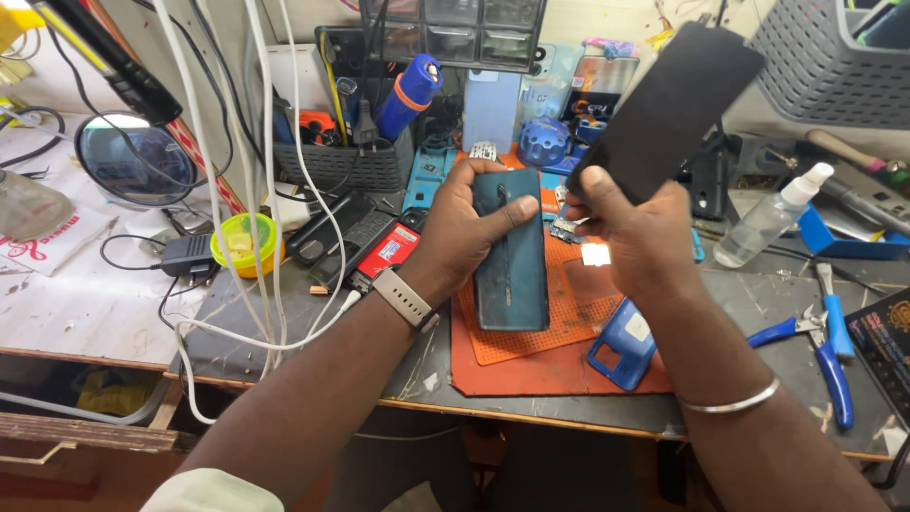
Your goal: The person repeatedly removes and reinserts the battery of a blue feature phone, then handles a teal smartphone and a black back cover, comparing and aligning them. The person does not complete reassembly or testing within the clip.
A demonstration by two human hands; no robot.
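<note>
His left hand (464,228) clamps the teal phone body (512,251) while the right hand (630,237) pinches a thin, probably fragile black screen panel (678,100) by its lower edge.

Teal phone (512,256), black panel (668,104), orange mat (559,360)

Matt black panel (675,106) — textured rubber mat (531,365).

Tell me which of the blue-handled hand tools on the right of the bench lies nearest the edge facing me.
The blue-handled pliers: their handles reach closest to the bench's near edge. The slim blue-handled tool lies just behind them, farther back.
</note>
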